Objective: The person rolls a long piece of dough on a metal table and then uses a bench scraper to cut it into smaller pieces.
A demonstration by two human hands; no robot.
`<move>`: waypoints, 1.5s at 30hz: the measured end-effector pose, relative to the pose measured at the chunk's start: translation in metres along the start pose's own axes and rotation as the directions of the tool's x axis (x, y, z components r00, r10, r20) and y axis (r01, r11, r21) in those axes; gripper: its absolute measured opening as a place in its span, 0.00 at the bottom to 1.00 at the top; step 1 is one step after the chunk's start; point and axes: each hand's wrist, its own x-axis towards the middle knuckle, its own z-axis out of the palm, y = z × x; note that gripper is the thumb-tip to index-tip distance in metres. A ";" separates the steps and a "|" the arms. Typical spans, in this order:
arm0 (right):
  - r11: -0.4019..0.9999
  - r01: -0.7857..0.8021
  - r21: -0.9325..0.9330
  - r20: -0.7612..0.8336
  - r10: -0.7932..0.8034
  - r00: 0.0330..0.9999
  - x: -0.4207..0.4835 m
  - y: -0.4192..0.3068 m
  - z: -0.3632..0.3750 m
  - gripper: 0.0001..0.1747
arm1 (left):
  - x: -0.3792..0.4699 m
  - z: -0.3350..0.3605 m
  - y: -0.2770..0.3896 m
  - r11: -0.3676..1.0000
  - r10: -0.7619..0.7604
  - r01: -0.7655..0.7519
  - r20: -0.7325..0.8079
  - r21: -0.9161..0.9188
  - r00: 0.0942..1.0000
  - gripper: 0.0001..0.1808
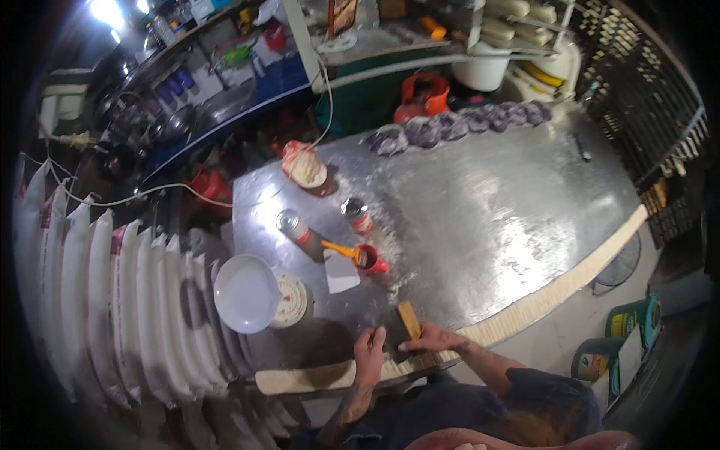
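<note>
My right hand (432, 338) holds a dough scraper with a wooden handle (409, 319); its dark blade is turned towards my left side. My left hand (369, 351) is at the other side of the blade with its fingers curled. Whether it grips the blade's edge or something small, I cannot tell. Under and beside both hands, a long strip of pale dough (540, 304), marked by many close cuts, runs along the near edge of the metal table (467, 202). Part of the strip is hidden by my hands and forearms.
On the table are a white bowl (246, 293) on a dial scale (291, 301), two jars (291, 225) (358, 215), a red cup (370, 260) with an orange-handled brush (338, 248), and a flour bag (304, 164). Purple dough lumps (441, 127) line the far edge. White sacks (121, 304) stand left.
</note>
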 end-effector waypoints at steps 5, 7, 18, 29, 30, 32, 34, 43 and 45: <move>0.971 0.166 0.171 -0.124 -0.146 0.981 0.030 0.006 -0.049 0.32 | 0.023 0.020 -0.001 0.977 -0.097 0.091 -0.026 -0.193 0.995 0.15; 0.986 0.161 0.031 -0.183 -0.153 0.971 0.032 0.010 -0.059 0.33 | 0.028 0.028 -0.005 0.993 -0.103 0.101 -0.028 -0.067 0.994 0.14; 0.969 0.245 -0.033 -0.256 -0.245 0.935 0.022 0.009 -0.055 0.26 | 0.053 0.036 -0.015 0.990 -0.045 0.054 -0.067 0.134 0.997 0.12; 0.951 0.298 -0.080 -0.152 -0.307 0.940 0.021 0.008 -0.060 0.31 | 0.043 0.027 -0.022 0.993 0.084 -0.076 -0.085 0.093 0.993 0.11; 0.948 0.308 -0.080 -0.169 -0.318 0.933 0.021 0.008 -0.059 0.31 | 0.044 0.026 -0.022 0.989 0.074 -0.061 -0.093 0.137 0.993 0.11; 0.946 0.308 -0.098 -0.185 -0.321 0.929 0.024 0.010 -0.056 0.31 | 0.045 0.026 -0.023 0.983 0.110 -0.094 -0.094 0.159 0.989 0.11; 0.948 0.282 -0.149 -0.182 -0.306 0.934 0.028 0.012 -0.052 0.31 | 0.046 0.027 -0.024 0.990 0.089 -0.074 -0.125 0.119 0.988 0.11; 0.913 0.368 -0.176 -0.331 -0.407 0.852 0.040 0.015 -0.038 0.30 | 0.057 0.020 -0.017 0.990 0.086 -0.070 -0.127 0.125 0.988 0.13; 0.936 0.348 0.050 -0.314 -0.316 0.895 0.039 0.016 -0.040 0.27 | 0.053 0.014 -0.016 0.981 0.099 -0.081 -0.097 0.174 0.990 0.15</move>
